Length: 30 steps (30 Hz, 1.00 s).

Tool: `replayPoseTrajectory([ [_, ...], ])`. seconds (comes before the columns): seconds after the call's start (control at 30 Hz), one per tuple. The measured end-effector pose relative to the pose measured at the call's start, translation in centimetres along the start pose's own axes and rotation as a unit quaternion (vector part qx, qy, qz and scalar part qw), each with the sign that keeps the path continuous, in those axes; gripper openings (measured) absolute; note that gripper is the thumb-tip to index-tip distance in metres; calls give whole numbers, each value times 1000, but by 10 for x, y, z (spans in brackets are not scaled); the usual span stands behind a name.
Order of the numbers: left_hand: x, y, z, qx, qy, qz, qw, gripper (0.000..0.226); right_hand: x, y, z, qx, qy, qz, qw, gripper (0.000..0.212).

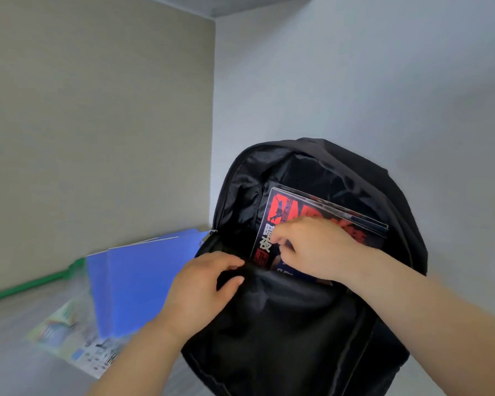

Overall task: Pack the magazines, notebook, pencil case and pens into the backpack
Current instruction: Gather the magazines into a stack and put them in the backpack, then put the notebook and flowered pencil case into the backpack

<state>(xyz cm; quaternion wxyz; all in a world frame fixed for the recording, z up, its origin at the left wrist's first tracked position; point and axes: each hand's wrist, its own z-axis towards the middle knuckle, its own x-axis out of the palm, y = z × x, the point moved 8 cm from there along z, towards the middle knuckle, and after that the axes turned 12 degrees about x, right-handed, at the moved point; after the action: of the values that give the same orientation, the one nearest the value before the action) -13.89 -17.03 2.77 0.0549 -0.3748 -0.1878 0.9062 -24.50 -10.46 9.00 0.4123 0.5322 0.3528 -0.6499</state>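
**Magazines going into backpack**

R hand [312, 247] pinches the magazines [320, 221], half inside the backpack [283, 324]. L hand [209, 284] grips the front lip, holding it open. Next, prob: push mags fully down, then fetch blue notebook [143, 281] from table [12, 352].

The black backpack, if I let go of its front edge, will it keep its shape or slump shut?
The black backpack looks soft: its thin fabric wrinkles and folds where the left hand pinches the opening, so it would probably sag. The glossy magazines under the right hand stand flat inside and may stiffen the back a little. It probably tips easily.
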Motion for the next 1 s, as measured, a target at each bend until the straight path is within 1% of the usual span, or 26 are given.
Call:
replayPoseTrajectory([
  [0.03, -12, 9, -15, -32, -31, -5, 999, 17, -2, 12, -1, -2, -2, 49, 999, 28],
  [0.1, -38, 32, -52, -103, -86, -17, 991, 14, 3, 39, -3, -26, 9, 119, 992, 27],
  [0.17, -69, 54, -95, -179, -135, -11, 974, 20, 16, 73, -5, -65, 43, 167, 983, 25],
  [0.23, -104, 68, -141, -246, -167, 23, 955, 27, 28, 107, -6, -97, 75, 198, 973, 23],
  [0.27, -119, 71, -165, -272, -178, 35, 945, 27, 34, 124, -7, -109, 89, 211, 967, 23],
  [0.33, -145, 73, -212, -316, -183, 53, 930, 31, 43, 160, -11, -121, 116, 232, 958, 22],
  [0.4, -162, 74, -258, -360, -175, 61, 914, 44, 56, 197, -17, -127, 147, 247, 949, 21],
  [0.43, -169, 75, -282, -380, -176, 69, 905, 46, 63, 217, -21, -132, 163, 248, 946, 20],
  [0.47, -178, 77, -305, -396, -181, 79, 897, 42, 70, 238, -25, -137, 177, 249, 942, 20],
  [0.57, -220, 87, -370, -448, -202, 113, 864, 15, 93, 306, -38, -143, 238, 284, 918, 18],
  [0.6, -236, 91, -392, -467, -205, 121, 851, 11, 101, 330, -44, -145, 259, 298, 907, 23],
  [0.67, -273, 95, -439, -507, -204, 133, 827, 11, 118, 383, -60, -149, 290, 317, 891, 34],
  [0.77, -332, 102, -514, -556, -207, 156, 789, 14, 147, 466, -85, -162, 318, 325, 875, 38],
  [0.83, -368, 106, -564, -590, -224, 176, 756, 12, 169, 524, -102, -181, 338, 315, 868, 35],
  [0.9, -400, 109, -610, -622, -234, 193, 722, 15, 188, 578, -123, -200, 354, 312, 859, 23],
  [0.93, -412, 110, -630, -635, -235, 203, 708, 17, 196, 602, -133, -201, 366, 317, 851, 15],
  [1.0, -434, 107, -666, -657, -240, 222, 679, 21, 212, 643, -155, -192, 408, 334, 828, 14],
])
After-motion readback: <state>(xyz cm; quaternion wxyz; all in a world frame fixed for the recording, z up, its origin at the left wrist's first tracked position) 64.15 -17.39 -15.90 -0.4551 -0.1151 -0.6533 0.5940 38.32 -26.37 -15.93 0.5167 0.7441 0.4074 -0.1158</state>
